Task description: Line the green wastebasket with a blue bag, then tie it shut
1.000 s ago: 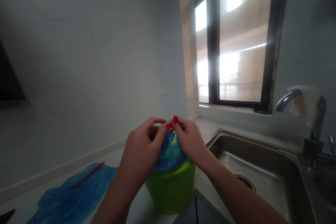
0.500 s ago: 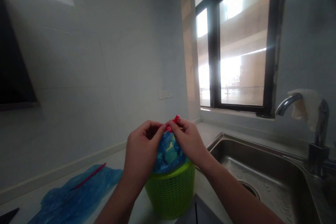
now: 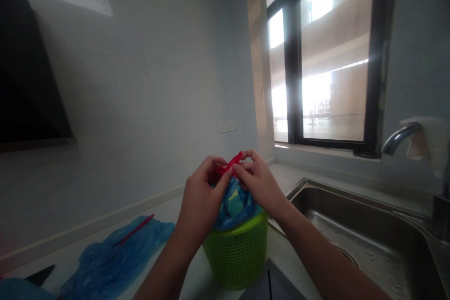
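A green perforated plastic basket (image 3: 237,253) stands on the counter, with a blue translucent plastic bag (image 3: 234,206) bunched in its top. Something pale green and yellow shows through the bag's film. At the bag's gathered neck is a red drawstring (image 3: 232,161). My left hand (image 3: 206,187) pinches the red drawstring from the left, thumb against fingers. My right hand (image 3: 258,180) pinches it from the right, thumb tips nearly meeting. The fingers partly hide how the drawstring is looped or knotted.
Left of the basket lies another blue plastic bag (image 3: 116,253) with a red drawstring. A steel sink (image 3: 369,206) and a curved faucet (image 3: 401,138) are at right. A grey flat object (image 3: 274,283) lies before the basket. A dark panel (image 3: 28,70) hangs on the left wall.
The view has turned slightly left, so everything sits further right. More of the red drawstring shows between my fingers, and both hands still pinch it.
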A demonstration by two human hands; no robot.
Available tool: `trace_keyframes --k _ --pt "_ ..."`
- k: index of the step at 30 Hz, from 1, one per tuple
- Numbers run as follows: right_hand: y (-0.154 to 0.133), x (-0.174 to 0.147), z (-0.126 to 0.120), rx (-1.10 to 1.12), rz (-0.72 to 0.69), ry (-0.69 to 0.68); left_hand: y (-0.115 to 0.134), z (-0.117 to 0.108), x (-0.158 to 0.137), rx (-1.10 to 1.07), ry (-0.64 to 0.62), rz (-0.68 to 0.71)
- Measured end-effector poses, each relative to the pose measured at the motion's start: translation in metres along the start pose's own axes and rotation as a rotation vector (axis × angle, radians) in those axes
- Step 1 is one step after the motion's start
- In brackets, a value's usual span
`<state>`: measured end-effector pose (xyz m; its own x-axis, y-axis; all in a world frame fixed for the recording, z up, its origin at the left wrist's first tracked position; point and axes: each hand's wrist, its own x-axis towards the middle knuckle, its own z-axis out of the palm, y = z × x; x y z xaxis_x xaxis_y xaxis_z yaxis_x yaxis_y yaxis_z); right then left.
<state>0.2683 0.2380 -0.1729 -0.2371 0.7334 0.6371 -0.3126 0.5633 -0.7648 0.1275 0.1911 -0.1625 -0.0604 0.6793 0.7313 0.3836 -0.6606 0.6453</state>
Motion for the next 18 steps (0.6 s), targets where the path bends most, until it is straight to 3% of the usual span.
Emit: trace_keyframes --k 5,10,14,18 --pt "-0.002 -0.002 0.002 -0.088 -0.004 0.057 0.002 -0.003 0.001 0.178 0.024 0.036" --pt "-0.022 -0.007 -0.01 -0.476 -0.22 -0.013 0.0 -0.007 0.005 0.283 0.06 0.05" --pt "-0.033 -0.007 -0.023 -0.738 -0.356 -0.19 0.001 -0.017 0.009 0.104 -0.144 -0.126" --pt "-0.029 -0.006 -0.02 -0.765 -0.499 -0.131 0.005 -0.026 0.01 -0.113 -0.294 -0.285"
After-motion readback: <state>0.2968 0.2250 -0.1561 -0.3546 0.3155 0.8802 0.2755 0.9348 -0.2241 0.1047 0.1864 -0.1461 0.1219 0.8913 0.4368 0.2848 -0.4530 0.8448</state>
